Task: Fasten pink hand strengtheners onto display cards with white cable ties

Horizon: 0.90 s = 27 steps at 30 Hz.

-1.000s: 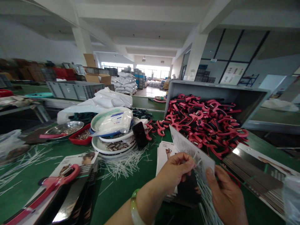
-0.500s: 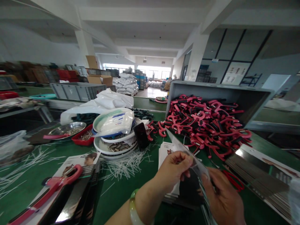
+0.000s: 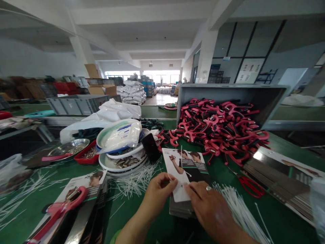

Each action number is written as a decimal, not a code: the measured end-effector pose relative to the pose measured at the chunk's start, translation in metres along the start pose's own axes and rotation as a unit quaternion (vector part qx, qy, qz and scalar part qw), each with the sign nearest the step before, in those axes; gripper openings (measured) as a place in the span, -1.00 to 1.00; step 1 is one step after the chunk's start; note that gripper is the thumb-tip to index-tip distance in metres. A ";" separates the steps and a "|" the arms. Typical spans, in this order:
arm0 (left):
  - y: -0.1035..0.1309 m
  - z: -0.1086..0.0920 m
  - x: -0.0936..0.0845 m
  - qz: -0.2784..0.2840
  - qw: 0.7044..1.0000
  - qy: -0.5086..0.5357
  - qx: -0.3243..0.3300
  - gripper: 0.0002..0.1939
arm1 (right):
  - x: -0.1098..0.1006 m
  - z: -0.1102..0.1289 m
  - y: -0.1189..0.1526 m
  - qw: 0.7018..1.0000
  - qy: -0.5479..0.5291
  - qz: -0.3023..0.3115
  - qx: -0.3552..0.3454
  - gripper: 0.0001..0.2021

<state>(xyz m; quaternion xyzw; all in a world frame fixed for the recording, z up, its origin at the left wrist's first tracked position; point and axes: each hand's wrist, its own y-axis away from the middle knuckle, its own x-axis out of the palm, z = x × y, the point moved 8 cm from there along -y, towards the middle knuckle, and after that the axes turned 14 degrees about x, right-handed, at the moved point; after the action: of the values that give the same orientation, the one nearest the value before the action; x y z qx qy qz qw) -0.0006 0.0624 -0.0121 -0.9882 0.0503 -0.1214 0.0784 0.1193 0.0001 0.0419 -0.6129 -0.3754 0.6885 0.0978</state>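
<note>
Printed cards (image 3: 181,196) lie in a stack at the centre, with a white tie across the top card. My left hand (image 3: 161,189) is at the card's left edge, thumb and fingers pinched on what looks like the thin tie. On the card's right part rests my right hand (image 3: 209,206), its fingers drawn together near a small hole; what they hold is hidden. A bundle of white zip ties (image 3: 240,210) lies right of that hand. At the lower left, a pink-and-black tool (image 3: 57,211) sits on another stack of cards.
A tipped grey crate (image 3: 233,91) spills pink-and-black tools (image 3: 218,125). Red scissors (image 3: 251,187) and more stacked cards (image 3: 279,183) lie right. Stacked bowls (image 3: 101,164), a black phone (image 3: 151,148), a red tray (image 3: 88,154) and loose ties (image 3: 132,181) are left of centre.
The card that was raised and tilted between my hands now lies flat on the stack. Both hands have moved lower and left, and my right hand no longer covers the zip ties and scissors.
</note>
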 end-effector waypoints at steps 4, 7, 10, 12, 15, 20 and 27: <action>-0.012 0.029 -0.020 -0.025 0.997 -0.076 -0.022 -0.58 | 0.017 -0.039 -0.008 0.989 -0.106 0.097 0.026 -0.82; -0.017 0.030 -0.025 -0.032 0.972 -0.230 0.039 -0.59 | 0.037 -0.134 -0.022 0.973 -0.038 0.100 0.204 -0.70; -0.017 0.027 -0.020 -0.025 0.947 -0.301 0.107 -0.56 | 0.071 -0.217 -0.033 0.936 0.058 0.153 0.311 -0.70; -0.016 0.034 -0.017 -0.017 0.952 -0.282 0.115 -0.47 | 0.095 -0.244 -0.043 0.926 0.071 0.185 0.322 -0.68; -0.014 0.048 -0.014 0.016 0.964 -0.244 0.100 -0.32 | 0.127 -0.252 -0.063 0.922 0.076 0.208 0.316 -0.61; -0.014 0.057 -0.003 0.142 0.952 -0.253 0.095 -0.29 | 0.156 -0.256 -0.099 0.910 0.093 0.182 0.360 -0.51; -0.020 0.066 -0.003 0.171 0.943 -0.264 0.112 -0.29 | 0.176 -0.271 -0.121 0.920 0.051 0.192 0.337 -0.62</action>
<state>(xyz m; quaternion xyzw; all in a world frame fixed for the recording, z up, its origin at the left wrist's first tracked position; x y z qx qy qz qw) 0.0142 0.0916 -0.0728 -0.9462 0.1819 0.1539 0.2188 0.2882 0.2968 -0.0075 -0.6382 0.0090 0.7477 0.1830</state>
